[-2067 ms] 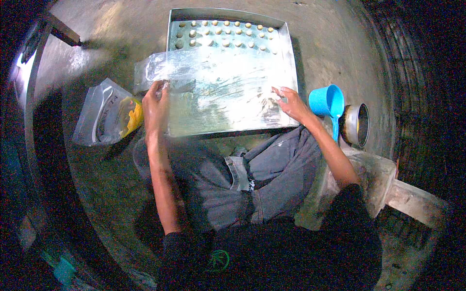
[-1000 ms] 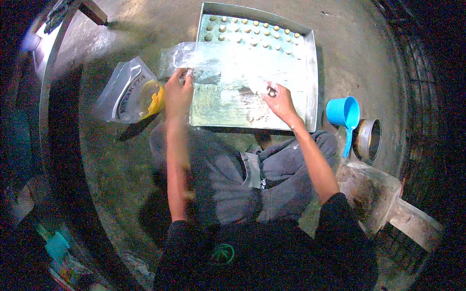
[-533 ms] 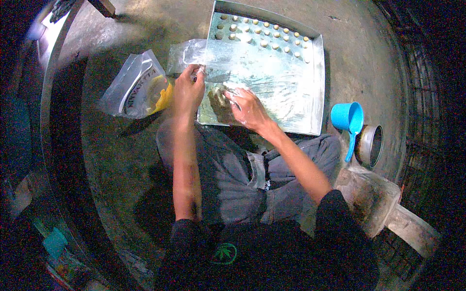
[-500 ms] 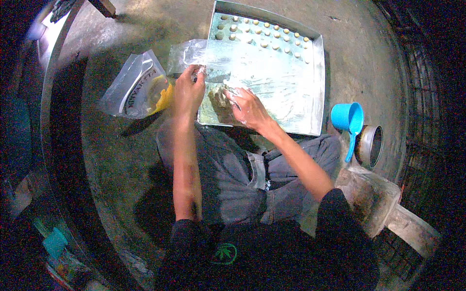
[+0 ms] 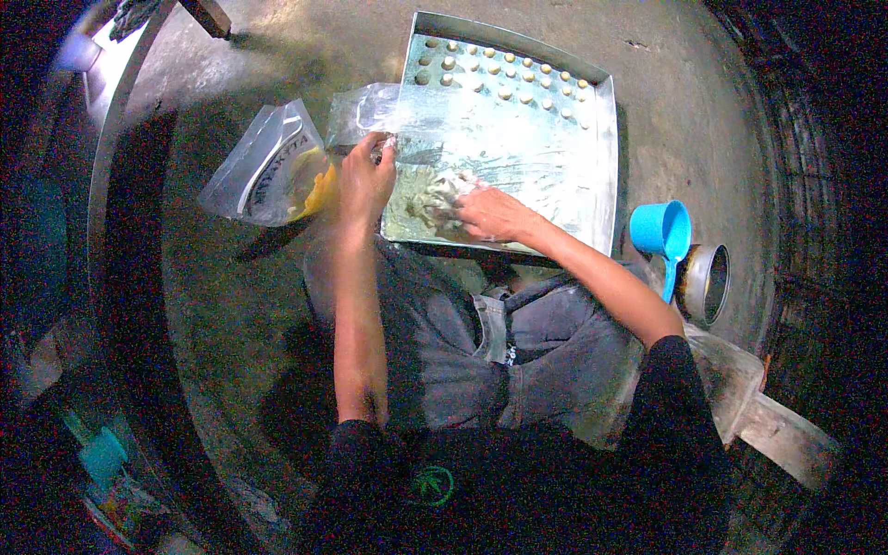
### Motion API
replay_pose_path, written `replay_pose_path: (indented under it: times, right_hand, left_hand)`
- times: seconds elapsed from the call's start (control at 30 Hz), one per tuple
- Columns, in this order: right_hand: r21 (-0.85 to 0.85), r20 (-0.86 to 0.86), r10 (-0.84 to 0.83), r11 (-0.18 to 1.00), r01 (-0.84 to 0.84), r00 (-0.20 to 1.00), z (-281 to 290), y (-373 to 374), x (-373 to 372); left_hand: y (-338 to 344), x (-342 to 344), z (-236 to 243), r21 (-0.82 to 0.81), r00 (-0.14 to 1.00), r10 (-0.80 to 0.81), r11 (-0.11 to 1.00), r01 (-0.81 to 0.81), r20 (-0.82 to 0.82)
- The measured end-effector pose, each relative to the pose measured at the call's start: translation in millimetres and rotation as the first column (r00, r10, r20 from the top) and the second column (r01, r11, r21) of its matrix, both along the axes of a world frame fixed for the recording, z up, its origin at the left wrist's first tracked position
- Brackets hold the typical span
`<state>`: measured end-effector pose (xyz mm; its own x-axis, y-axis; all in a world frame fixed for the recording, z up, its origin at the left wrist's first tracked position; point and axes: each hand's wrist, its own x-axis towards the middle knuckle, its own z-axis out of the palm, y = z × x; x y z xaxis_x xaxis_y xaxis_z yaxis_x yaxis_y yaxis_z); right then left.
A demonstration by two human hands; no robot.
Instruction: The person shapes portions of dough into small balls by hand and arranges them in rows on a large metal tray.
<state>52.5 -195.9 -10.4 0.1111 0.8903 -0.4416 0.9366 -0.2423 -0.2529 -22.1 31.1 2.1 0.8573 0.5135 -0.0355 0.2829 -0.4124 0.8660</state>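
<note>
A shallow metal tray (image 5: 555,185) lies before my crossed legs, with rows of small pale round balls (image 5: 504,93) at its far end. My left hand (image 5: 370,176) pinches a clear plastic sheet (image 5: 361,111) at the tray's left side. My right hand (image 5: 486,213) is in the tray's near-left part, its fingers bent into a pale, floury dough mass (image 5: 435,190) smeared on the metal; the fingertips are partly hidden in it. Beside my left hand lies a clear bag (image 5: 268,166) with yellow contents in its corner.
A blue scoop (image 5: 652,227) and a round metal pot (image 5: 698,282) sit right of the tray on the concrete floor (image 5: 684,111). A worn block (image 5: 721,361) is at lower right, a wooden piece (image 5: 203,18) at upper left. Blue items (image 5: 102,462) lie at lower left.
My right hand moved from the tray's right part leftward into the dough, then shifted slightly right and down. My left hand stays at the plastic. The view has shifted, so everything sits slightly differently.
</note>
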Motion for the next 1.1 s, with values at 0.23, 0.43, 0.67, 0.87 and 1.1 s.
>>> replay_pose_path:
  times: [0.23, 0.43, 0.67, 0.87, 1.1]
  right_hand:
    - [-0.053, 0.052, -0.084, 0.995, 0.087, 0.995, 19, -87, 1]
    - [0.223, 0.047, -0.180, 0.961, 0.165, 0.983, 22, -90, -6]
    - [0.123, -0.061, 0.179, 0.978, -0.171, 0.982, -11, -17, 3]
    - [0.014, -0.028, 0.440, 0.898, -0.439, 0.898, -27, -11, 11]
    - [-0.059, -0.028, 0.338, 0.939, -0.339, 0.941, -30, -22, 19]
  left_hand:
    - [-6, 1, 1, -0.026, 0.999, 0.030, 0.999, -0.030, 0.014]
    - [-4, 0, 2, -0.018, 0.997, 0.018, 1.000, -0.017, 0.076]
    - [-7, -1, 5, -0.004, 0.999, 0.003, 1.000, -0.003, -0.045]
    - [-8, 0, 4, 0.005, 0.999, -0.030, 1.000, 0.030, -0.016]
    - [-10, -1, 3, -0.053, 0.997, 0.004, 0.999, 0.000, 0.080]
